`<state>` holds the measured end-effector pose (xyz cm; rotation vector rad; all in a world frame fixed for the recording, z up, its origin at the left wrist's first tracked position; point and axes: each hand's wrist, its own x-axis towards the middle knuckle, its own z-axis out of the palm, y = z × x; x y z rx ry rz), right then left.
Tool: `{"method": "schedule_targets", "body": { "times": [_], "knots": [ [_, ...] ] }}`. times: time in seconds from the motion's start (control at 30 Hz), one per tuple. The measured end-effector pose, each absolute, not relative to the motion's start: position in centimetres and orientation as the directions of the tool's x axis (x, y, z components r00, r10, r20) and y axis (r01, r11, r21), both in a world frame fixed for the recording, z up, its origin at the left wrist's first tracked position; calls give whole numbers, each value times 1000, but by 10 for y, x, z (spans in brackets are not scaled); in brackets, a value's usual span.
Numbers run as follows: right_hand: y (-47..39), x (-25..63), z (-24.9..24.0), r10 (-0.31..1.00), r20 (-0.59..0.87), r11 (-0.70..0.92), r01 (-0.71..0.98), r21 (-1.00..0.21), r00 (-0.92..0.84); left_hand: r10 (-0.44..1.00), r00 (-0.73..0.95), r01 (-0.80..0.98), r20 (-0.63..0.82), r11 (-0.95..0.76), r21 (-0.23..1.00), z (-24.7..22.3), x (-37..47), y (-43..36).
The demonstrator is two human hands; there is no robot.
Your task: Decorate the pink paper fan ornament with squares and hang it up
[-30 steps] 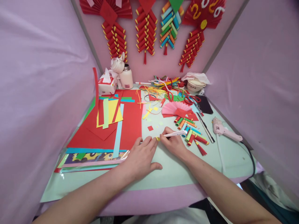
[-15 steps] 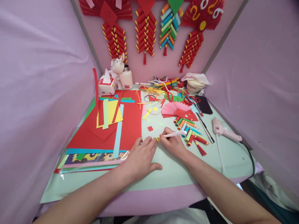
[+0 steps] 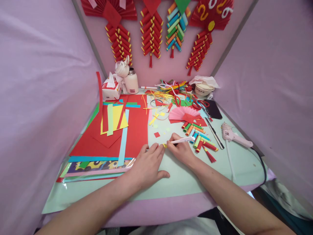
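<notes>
My right hand (image 3: 180, 150) is closed round a white pen (image 3: 183, 140), whose tip end points left toward a small yellow paper piece (image 3: 165, 145). My left hand (image 3: 152, 163) lies flat on the mat with its thumb spread, its fingertips touching or beside that yellow piece; most of the piece is hidden under the fingers. Just right of my right hand is a craft of rolled paper tubes (image 3: 199, 138) with a red tassel (image 3: 209, 156), and a pink paper fan (image 3: 184, 114) tops it. A small red paper square (image 3: 156, 134) lies beyond my fingers.
Red paper sheets (image 3: 137, 137) with coloured strips cover the left side. A glue gun (image 3: 236, 136) with its cord lies at right, near a black-and-silver pen-like tool (image 3: 215, 133). Behind are red-handled scissors (image 3: 200, 104), pipe cleaners (image 3: 173, 85), a tissue box (image 3: 111, 90) and a white bottle (image 3: 132, 81).
The whole view has shifted very slightly. Both hands, the pen and the yellow piece stay in practically the same place.
</notes>
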<state>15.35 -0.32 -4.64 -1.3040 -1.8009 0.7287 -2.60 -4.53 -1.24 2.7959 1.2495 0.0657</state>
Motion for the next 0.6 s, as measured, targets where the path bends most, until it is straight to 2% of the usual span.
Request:
{"method": "schedule_targets", "body": {
  "times": [0.6],
  "knots": [
    [-3, 153, -47, 952, 255, 305, 510, -805, -167, 748, 664, 745, 1, -661, 90, -11, -26, -46]
  ]
}}
